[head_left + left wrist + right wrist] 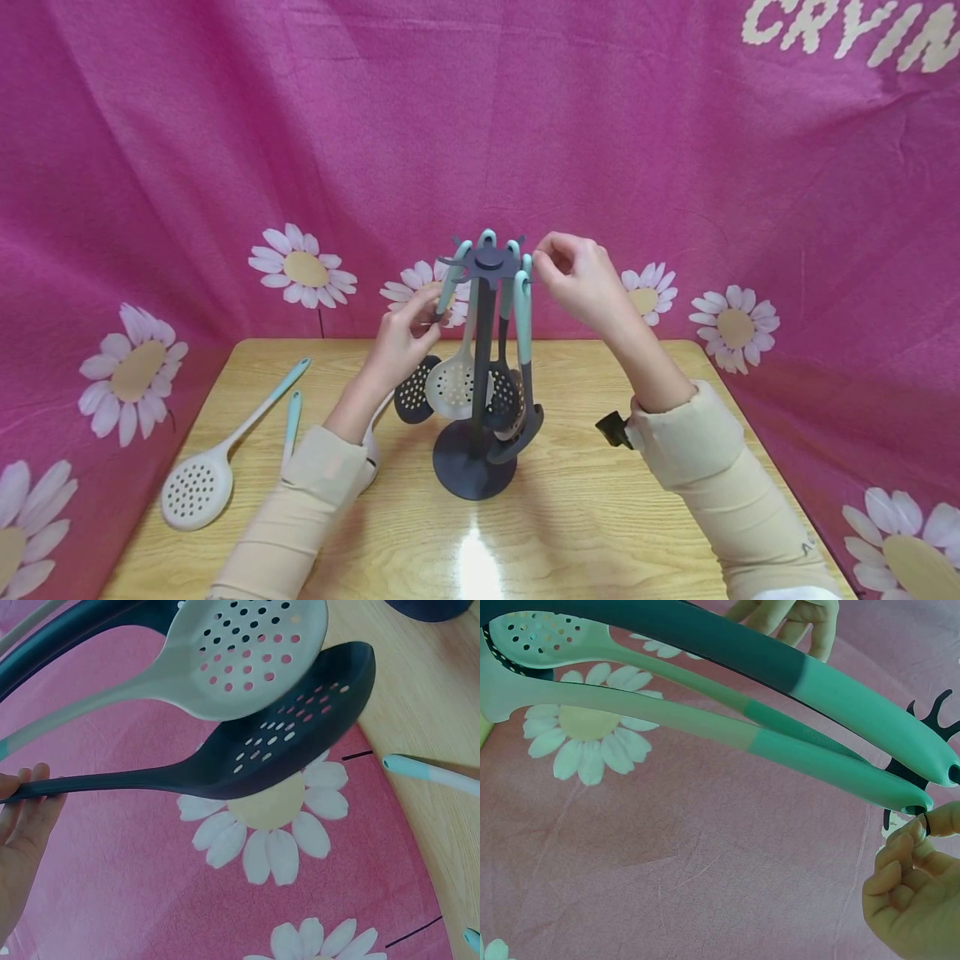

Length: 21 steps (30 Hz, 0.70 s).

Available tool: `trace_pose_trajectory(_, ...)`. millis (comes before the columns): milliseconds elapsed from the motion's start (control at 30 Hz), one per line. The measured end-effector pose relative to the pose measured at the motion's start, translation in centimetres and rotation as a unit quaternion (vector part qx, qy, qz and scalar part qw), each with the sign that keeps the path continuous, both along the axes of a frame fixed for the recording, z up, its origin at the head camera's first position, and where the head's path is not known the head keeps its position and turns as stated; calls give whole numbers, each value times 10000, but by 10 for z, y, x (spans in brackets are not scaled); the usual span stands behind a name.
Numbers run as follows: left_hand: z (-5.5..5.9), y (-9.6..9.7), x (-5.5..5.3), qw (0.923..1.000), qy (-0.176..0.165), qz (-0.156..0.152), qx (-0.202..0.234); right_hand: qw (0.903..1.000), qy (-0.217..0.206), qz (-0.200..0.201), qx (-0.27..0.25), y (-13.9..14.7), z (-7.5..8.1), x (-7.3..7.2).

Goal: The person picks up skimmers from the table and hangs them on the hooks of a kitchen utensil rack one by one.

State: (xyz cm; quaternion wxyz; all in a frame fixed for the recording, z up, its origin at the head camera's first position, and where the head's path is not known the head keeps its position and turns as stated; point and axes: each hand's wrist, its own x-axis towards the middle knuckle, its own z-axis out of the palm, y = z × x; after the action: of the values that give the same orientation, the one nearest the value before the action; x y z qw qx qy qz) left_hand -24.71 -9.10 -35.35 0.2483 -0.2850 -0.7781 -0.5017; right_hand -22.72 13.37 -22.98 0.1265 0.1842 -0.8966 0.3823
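A dark utensil stand (pixel 484 358) stands upright on the table with several mint-handled utensils hanging round its top. On its left side, my left hand (pixel 399 343) pinches the dark lower handle of a black skimmer (pixel 300 724), thumb above and fingers below. A pale skimmer (pixel 232 682) hangs beside it. My right hand (pixel 581 283) is at the stand's top right, thumb and forefinger pinching a dark hook tip (pixel 927 823) at the hole of a pale utensil's mint handle (pixel 832 766). A dark-headed utensil (pixel 525 367) hangs closest to the front right.
On the table's left lie a white skimmer (pixel 197 492) and another mint handle (pixel 293 417). A white utensil (pixel 372 454) is partly hidden by my left forearm. Pink flowered cloth (pixel 420 125) rises behind the wooden table (pixel 600 517) and at both sides.
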Motion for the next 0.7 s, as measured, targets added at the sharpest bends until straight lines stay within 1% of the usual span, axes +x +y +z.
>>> trace_pose_trajectory(333, -5, 6, 5, 9997, -209, 104, 101, 10000, 7, -3, -15, 0, 0, 0)
trace_pose_trajectory(600, -9, 7, 5, 9997, -88, 59, 242, 10000, 30, -9, -23, -1, -1, 0)
trace_pose_trajectory(700, -9, 7, 5, 9997, -34, 89, 215, 10000, 37, -5, -30, -1, -1, 0)
